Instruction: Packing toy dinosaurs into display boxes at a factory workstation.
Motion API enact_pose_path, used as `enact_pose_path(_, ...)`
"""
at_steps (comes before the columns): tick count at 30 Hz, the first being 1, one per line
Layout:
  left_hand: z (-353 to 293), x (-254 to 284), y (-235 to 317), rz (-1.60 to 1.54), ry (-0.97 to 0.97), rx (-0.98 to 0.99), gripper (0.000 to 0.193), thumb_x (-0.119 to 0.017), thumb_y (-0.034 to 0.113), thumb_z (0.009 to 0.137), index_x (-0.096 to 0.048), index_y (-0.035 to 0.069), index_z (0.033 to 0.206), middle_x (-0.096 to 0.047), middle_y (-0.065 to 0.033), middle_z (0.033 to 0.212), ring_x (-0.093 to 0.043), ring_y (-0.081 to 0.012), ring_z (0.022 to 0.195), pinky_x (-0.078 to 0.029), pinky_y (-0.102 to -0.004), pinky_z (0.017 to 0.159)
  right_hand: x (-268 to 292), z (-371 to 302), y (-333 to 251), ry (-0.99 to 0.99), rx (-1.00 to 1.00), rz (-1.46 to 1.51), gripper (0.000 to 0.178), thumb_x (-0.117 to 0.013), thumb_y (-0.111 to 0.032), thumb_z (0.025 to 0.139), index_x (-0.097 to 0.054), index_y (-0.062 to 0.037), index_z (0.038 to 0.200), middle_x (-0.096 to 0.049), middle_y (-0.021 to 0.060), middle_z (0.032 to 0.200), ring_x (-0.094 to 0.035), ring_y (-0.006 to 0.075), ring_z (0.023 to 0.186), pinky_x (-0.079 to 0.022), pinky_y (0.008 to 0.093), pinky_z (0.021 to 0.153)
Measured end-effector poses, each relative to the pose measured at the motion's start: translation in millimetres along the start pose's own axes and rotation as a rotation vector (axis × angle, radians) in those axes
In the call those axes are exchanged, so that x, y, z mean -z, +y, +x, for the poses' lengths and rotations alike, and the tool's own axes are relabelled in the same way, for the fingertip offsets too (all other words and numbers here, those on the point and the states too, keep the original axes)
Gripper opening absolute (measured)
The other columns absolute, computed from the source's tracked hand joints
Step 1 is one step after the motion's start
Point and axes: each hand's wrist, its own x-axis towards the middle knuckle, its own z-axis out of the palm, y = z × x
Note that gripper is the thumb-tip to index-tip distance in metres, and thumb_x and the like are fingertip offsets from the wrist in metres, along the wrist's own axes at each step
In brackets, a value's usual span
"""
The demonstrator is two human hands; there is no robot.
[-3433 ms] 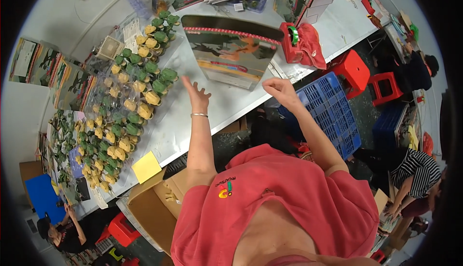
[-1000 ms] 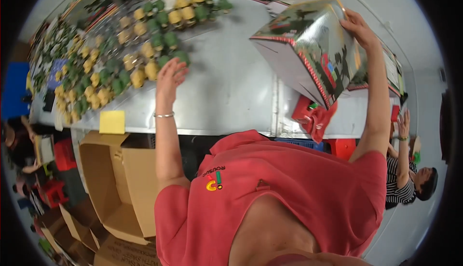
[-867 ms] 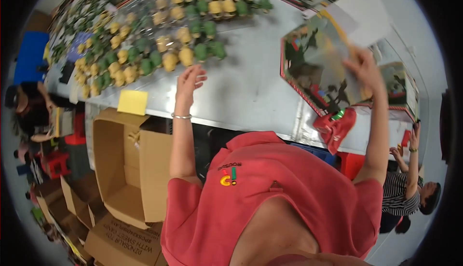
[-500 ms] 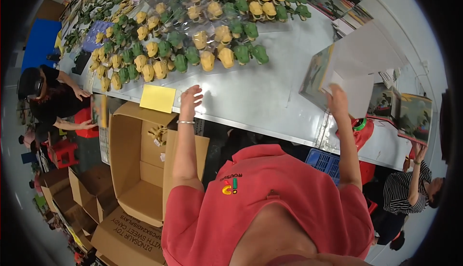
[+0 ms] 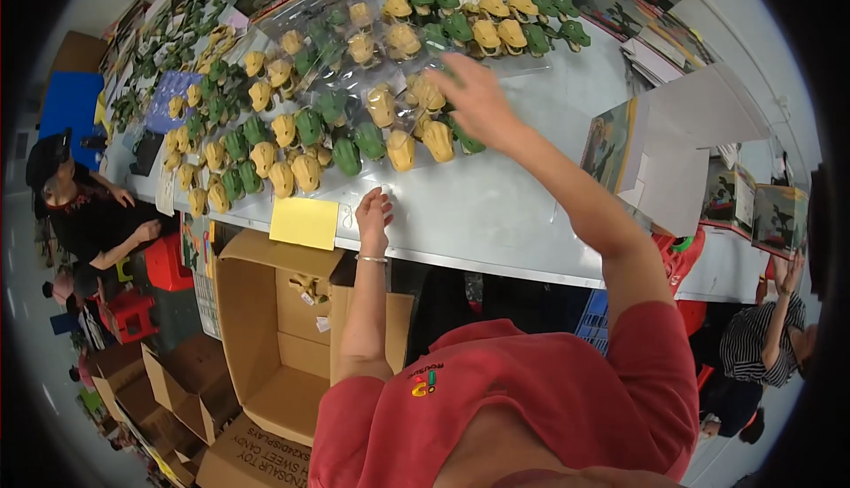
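My right hand [image 5: 478, 103] reaches over the table at the right end of the rows of toy dinosaur heads. Its fingers are stretched out beside a yellow dinosaur head [image 5: 426, 91]; whether they touch it I cannot tell. Under the hand, a green head [image 5: 467, 136] is partly hidden. My left hand [image 5: 374, 215], with a bracelet at the wrist, hovers at the table's front edge, its fingers loosely curled and apart, holding nothing visible. Nearest to it are a yellow sheet [image 5: 304, 223] and a yellow head [image 5: 401, 151]. Clear plastic [image 5: 354, 76] lies among the yellow and green heads.
An open display box [image 5: 660, 156] with a raised white flap stands on the right of the table [image 5: 522, 213]. Below the front edge is an open carton [image 5: 257, 311] with a few yellow toys inside. Co-workers sit at left [image 5: 80, 196] and right [image 5: 753, 346].
My right hand has left the display box and moved left to the dinosaur heads. My left hand's fingers have curled a little. The left co-worker's upright printed box is no longer in their hand.
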Motion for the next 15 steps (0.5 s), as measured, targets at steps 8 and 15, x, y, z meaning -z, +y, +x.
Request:
enact_pose_path(8,-12.2,1.1,-8.9,0.062,-0.051,-0.066,0.024,-0.052,0.024,0.089,-0.058,0.009,0.106,-0.059,-0.0014,0.091,-0.056,-0.0110,0.077,-0.043,-0.0243,0.064,-43.4,24.7,-13.3,-0.099,0.301,-0.052,0.043,-0.055,-0.001,0.071,-0.048,-0.0123,0.111,-0.048,0.0097,0.113,-0.043,0.0263,0.114,-0.026,0.0517,0.097)
enact_pose_path(15,-8.9,20.3,-48.6,0.418,-0.023,-0.490,0.024,-0.054,0.010,0.082,-0.059,-0.001,0.102,-0.061,-0.0109,0.085,-0.058,-0.0188,0.073,-0.046,-0.0283,0.067,33.8,77.4,-14.6,0.237,0.303,-0.040,0.024,-0.057,-0.003,0.065,-0.056,-0.0130,0.087,-0.054,0.0014,0.078,-0.053,0.0199,0.080,-0.037,0.0363,0.083)
